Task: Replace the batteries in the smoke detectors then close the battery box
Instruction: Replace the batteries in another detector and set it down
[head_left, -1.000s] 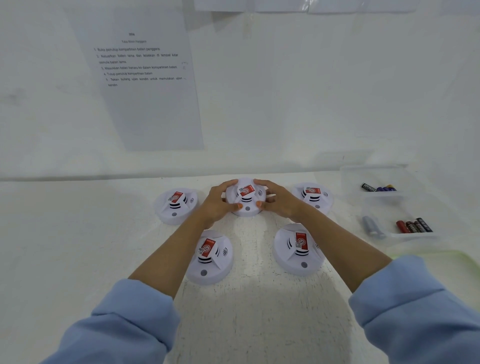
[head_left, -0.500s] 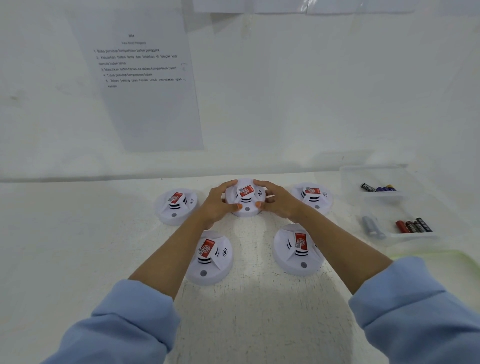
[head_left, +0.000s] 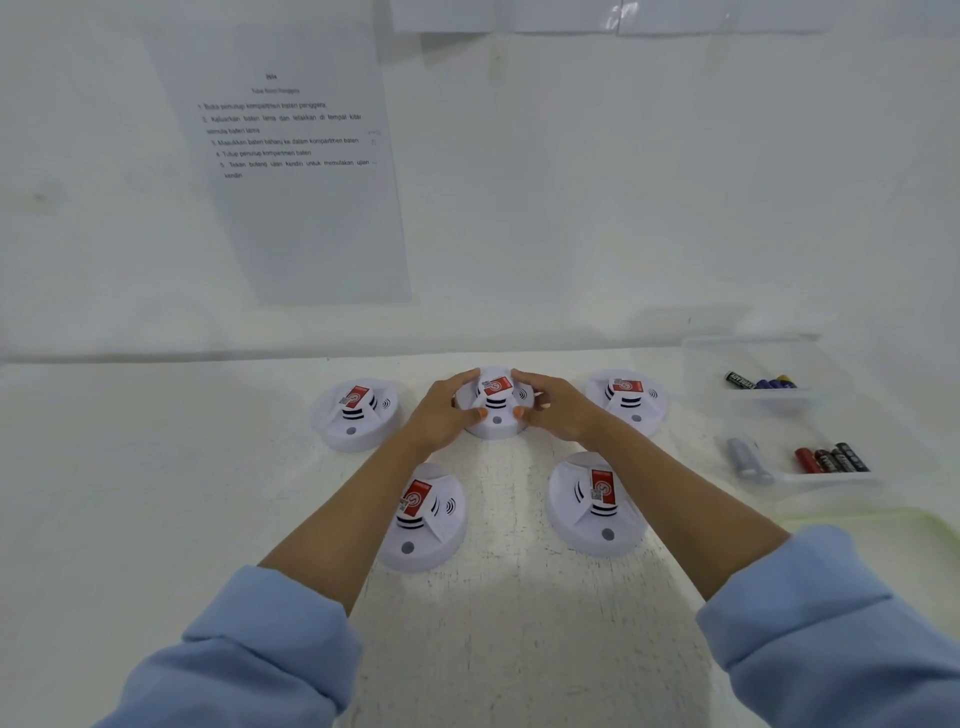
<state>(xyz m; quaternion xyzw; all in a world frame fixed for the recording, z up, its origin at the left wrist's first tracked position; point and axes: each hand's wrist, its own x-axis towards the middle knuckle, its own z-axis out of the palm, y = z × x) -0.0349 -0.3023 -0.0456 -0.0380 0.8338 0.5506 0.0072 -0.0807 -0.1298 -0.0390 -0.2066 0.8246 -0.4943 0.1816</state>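
Both hands were clamped on the middle back detector (head_left: 496, 402): left hand (head_left: 441, 413) on its left side, right hand (head_left: 558, 408) on its right, thumbs on the near rim. It sat on the white table (head_left: 156, 493). Four other detectors lay around it: left (head_left: 356, 415), right (head_left: 626, 400), near-left (head_left: 423, 517), near-right (head_left: 597, 501). The clear battery box (head_left: 769, 415) stood open, further right of it, batteries (head_left: 831, 460) inside.

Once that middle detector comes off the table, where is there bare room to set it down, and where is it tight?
Bare table spreads wide left of the far-left detector. A bare strip also lies near the sleeves, below the two near detectors. It is crowded around the held detector, gripped by left hand and right hand, and beside the battery box.
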